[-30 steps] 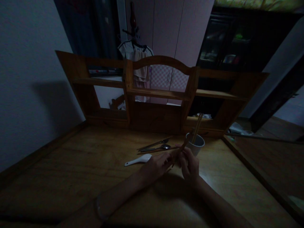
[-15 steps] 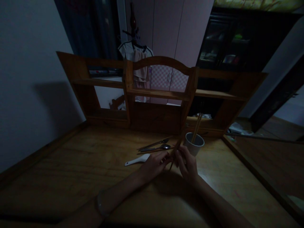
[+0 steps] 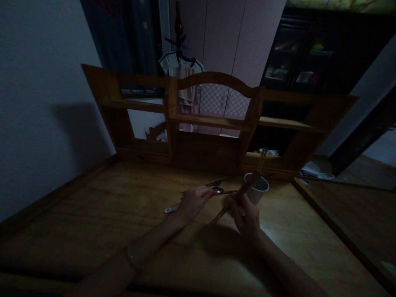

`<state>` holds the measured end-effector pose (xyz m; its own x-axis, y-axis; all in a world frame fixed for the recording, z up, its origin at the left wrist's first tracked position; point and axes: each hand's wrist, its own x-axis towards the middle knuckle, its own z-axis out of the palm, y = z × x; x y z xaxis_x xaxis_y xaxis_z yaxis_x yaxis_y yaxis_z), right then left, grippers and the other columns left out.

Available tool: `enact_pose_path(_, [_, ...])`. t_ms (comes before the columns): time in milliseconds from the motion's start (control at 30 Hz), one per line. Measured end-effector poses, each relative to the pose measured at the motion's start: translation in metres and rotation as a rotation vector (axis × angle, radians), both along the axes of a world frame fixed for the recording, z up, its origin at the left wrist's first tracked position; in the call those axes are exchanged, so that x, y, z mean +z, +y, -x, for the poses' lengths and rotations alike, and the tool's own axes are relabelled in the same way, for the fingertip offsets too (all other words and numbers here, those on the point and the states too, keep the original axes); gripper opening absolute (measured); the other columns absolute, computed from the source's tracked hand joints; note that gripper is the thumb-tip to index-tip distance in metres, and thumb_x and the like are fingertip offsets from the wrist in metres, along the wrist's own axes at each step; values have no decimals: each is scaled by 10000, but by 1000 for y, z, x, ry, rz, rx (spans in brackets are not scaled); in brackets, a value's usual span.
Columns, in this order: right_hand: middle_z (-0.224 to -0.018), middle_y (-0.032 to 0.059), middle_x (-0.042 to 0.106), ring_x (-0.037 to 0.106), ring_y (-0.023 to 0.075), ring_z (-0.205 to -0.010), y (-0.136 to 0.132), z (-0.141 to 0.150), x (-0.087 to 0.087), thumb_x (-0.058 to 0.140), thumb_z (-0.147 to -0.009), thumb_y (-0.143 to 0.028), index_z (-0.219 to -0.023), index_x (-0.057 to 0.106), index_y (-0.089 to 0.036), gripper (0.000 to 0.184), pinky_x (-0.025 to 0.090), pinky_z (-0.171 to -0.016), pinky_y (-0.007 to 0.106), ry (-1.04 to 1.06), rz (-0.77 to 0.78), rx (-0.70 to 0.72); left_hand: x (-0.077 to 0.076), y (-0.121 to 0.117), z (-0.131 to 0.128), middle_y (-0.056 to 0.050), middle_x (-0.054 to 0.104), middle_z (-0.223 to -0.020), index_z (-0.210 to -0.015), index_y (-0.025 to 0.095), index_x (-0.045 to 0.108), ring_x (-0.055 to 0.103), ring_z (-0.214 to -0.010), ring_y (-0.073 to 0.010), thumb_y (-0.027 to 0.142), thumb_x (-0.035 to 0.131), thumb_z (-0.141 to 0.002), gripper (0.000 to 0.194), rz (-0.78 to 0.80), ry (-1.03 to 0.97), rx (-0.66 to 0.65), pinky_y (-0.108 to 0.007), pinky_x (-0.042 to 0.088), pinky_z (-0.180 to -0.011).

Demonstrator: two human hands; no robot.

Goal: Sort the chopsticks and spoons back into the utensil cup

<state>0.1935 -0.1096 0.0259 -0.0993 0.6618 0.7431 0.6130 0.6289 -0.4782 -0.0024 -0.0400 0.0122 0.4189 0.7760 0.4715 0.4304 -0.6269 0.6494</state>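
My right hand point(image 3: 246, 216) is closed around a small bundle of wooden chopsticks point(image 3: 254, 178), which slants up across the front of a pale cup point(image 3: 261, 194). More chopsticks point(image 3: 262, 159) stand in that cup. My left hand point(image 3: 193, 203) reaches over the cutlery, thumb and fingers pinched at a chopstick point(image 3: 228, 192) that lies on the table. Just beyond the fingertips is a metal spoon point(image 3: 218, 190), and behind it a fork-like metal piece point(image 3: 217, 182), too dark to tell exactly. A white spoon point(image 3: 170, 210) is mostly covered by my left hand.
The wooden table point(image 3: 123, 231) has a wooden shelf unit point(image 3: 206, 152) along its back. A wall point(image 3: 40, 123) rises on the left, and a raised wooden edge point(image 3: 321, 214) borders the right side. Light is dim.
My hands have come apart. The left moved left and up to the lying cutlery, covering more of the white spoon. The right keeps the chopsticks, now tilted toward the cup.
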Motion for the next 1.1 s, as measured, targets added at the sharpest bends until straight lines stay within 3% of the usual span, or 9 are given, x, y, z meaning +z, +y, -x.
enact_pose_path(100, [-715, -9, 596, 585, 105, -571, 0, -1, 4, 509, -913, -165, -989, 520, -204, 86, 419, -537, 201, 13, -26, -12, -14, 36, 21, -46, 680, -1025, -985, 211, 687, 615, -966, -194, 342, 570, -882, 203, 66, -103, 254, -279, 451, -865])
enact_pose_path(200, [-795, 20, 635, 626, 123, -657, 1, -5, 6, 518, -907, -162, -996, 529, -201, 98, 447, -591, 210, 22, -28, -22, -35, 62, 36, -76, 691, -957, -1011, 156, 683, 635, -870, -191, 288, 693, -763, 281, 290, -167, 286, -269, 494, -765])
enact_pose_path(333, [-822, 28, 646, 635, 130, -685, 1, -7, 7, 518, -907, -160, -1023, 532, -204, 124, 459, -619, 218, 38, -11, -36, -50, 72, 42, -67, 697, -898, -941, 154, 714, 632, -824, -189, 269, 748, -678, 289, 285, -99, 262, -259, 481, -717])
enact_pose_path(467, [-848, 39, 654, 640, 144, -710, 1, -6, 7, 517, -907, -169, -1004, 533, -202, 104, 464, -639, 235, 31, -5, -36, -47, 68, 39, -57, 701, -820, -817, 162, 735, 632, -779, -189, 289, 699, -720, 163, 260, -26, 228, -260, 461, -698])
enact_pose_path(667, [-858, 55, 655, 643, 165, -739, 1, -5, 7, 499, -918, -184, -1012, 523, -202, 98, 466, -660, 260, 25, 28, -21, -39, 64, 37, -61, 691, -864, -838, 168, 716, 618, -833, -199, 343, 545, -843, 245, 187, -73, 261, -284, 448, -763])
enact_pose_path(800, [-858, 53, 650, 637, 165, -731, 1, -5, 7, 498, -918, -185, -1011, 526, -201, 99, 458, -648, 257, 37, 24, -25, -37, 63, 34, -49, 667, -818, -824, 162, 667, 608, -779, -181, 342, 492, -862, 254, 214, -176, 237, -264, 457, -710])
enact_pose_path(933, [-835, 43, 638, 624, 158, -712, 3, -5, 7, 499, -919, -192, -1005, 531, -199, 92, 448, -645, 254, 48, 36, -46, -39, 64, 30, -33, 640, -784, -911, 158, 608, 595, -696, -154, 329, 495, -853, 213, 284, -320, 192, -239, 459, -632])
enact_pose_path(1100, [-794, 29, 627, 609, 143, -661, 3, -6, 5, 494, -923, -193, -990, 520, -200, 72, 435, -607, 240, 46, 44, -35, -39, 62, 27, -45, 667, -871, -999, 169, 581, 619, -757, -152, 294, 490, -865, 204, 271, -343, 196, -256, 482, -690])
